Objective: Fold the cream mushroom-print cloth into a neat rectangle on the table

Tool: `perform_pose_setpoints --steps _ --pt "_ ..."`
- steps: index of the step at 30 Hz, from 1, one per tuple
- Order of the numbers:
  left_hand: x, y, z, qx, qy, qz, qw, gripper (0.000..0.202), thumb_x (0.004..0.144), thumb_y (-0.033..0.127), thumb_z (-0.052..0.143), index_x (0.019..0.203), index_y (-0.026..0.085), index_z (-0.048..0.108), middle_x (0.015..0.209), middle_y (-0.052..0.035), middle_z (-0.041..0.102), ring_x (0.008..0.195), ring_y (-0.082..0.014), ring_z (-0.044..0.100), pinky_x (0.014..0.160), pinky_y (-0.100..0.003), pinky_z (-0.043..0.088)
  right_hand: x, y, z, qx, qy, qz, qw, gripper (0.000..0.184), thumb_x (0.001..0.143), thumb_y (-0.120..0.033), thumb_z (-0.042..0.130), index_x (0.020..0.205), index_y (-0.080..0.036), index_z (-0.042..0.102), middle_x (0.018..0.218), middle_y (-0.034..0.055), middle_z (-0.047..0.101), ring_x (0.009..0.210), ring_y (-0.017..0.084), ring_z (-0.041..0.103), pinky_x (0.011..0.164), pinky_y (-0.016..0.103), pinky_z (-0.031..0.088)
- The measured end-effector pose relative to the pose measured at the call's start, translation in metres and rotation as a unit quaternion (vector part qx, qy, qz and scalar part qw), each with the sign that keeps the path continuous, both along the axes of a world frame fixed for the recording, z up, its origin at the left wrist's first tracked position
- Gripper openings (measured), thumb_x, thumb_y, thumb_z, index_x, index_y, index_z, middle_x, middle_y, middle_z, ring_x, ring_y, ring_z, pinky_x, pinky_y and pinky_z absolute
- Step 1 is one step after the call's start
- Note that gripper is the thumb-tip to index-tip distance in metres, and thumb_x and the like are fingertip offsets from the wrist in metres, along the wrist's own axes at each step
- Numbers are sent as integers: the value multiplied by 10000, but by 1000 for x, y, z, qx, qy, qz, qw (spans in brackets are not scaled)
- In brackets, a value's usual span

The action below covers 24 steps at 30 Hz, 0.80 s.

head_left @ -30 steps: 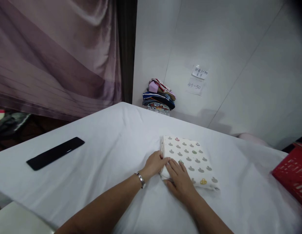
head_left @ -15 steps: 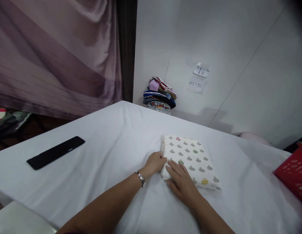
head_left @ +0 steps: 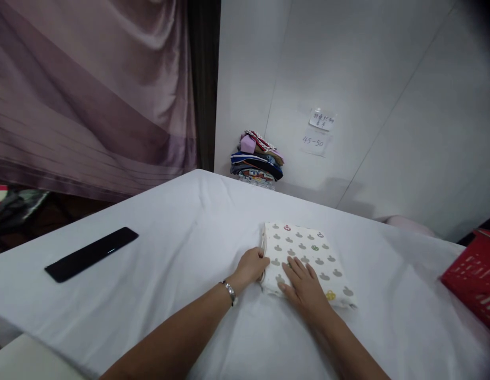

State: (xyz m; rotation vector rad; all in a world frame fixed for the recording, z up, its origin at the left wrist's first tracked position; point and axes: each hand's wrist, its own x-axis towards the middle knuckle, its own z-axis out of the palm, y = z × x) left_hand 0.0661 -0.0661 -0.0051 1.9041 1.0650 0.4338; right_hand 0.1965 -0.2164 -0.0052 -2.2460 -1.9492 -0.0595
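A folded white cloth (head_left: 304,245) printed with grey, red, green and yellow mushroom-like shapes lies flat on the white-covered table (head_left: 213,232). At its left edge, my left hand (head_left: 251,266) pinches the folded layers, thumb on top and the other fingers partly hidden at the side. A silver bracelet (head_left: 229,292) circles my left wrist. My right hand (head_left: 306,287) rests palm down on the cloth's near half, its fingers stretched out over the print.
Left on the table lies a black flat slab (head_left: 92,254). A stack of folded clothes (head_left: 257,158) stands beyond the far edge, against the white wall (head_left: 348,63) with paper notes (head_left: 318,132). A red printed bag or box (head_left: 477,279) sits at the right edge; a pinkish curtain (head_left: 94,89) hangs left.
My right hand has slid rightward across the cloth, away from its left edge. The left hand keeps its pinch there. The camera view has shifted slightly.
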Motion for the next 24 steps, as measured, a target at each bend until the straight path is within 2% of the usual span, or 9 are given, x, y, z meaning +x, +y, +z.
perform_pose_setpoints --steps 4,10,15,18,21,24 --pt "7 5 0 6 -3 12 1000 296 731 473 553 709 179 554 725 -16 637 656 -149 560 536 -228 350 -3 1 2 -15 -10 -11 1000 558 906 -519 291 1364 -218 397 1460 61 294 1353 261 227 1071 490 214" --pt "11 7 -2 43 13 30 999 170 770 333 505 698 181 529 741 -19 628 674 -148 545 547 -234 331 -6 0 5 -26 6 -16 1000 558 906 -516 294 1364 -216 397 1462 49 289 1354 247 229 1079 473 196" --pt "8 7 -4 64 31 30 997 175 786 326 488 697 179 521 757 -31 627 694 -156 544 561 -243 330 -6 0 13 -21 75 -18 997 527 893 -515 337 1323 -235 456 1439 50 344 1342 240 262 1083 476 186" --pt "8 6 -4 67 36 30 997 174 782 329 495 688 183 510 763 -30 626 686 -154 540 560 -244 328 6 0 19 10 127 -49 991 490 893 -498 346 1272 -237 515 1405 51 405 1323 232 304 1086 461 196" --pt "8 5 -5 66 36 33 997 164 776 331 500 693 190 499 779 -26 624 681 -153 536 555 -245 326 25 -2 20 42 119 -112 986 512 892 -493 334 1281 -207 505 1421 63 378 1340 238 266 1091 460 185" --pt "8 5 -4 64 32 35 997 136 773 315 500 711 194 489 783 -24 617 686 -155 532 563 -248 330 41 -4 14 -3 95 -139 986 546 895 -500 309 1328 -198 448 1455 59 314 1364 241 197 1090 466 168"
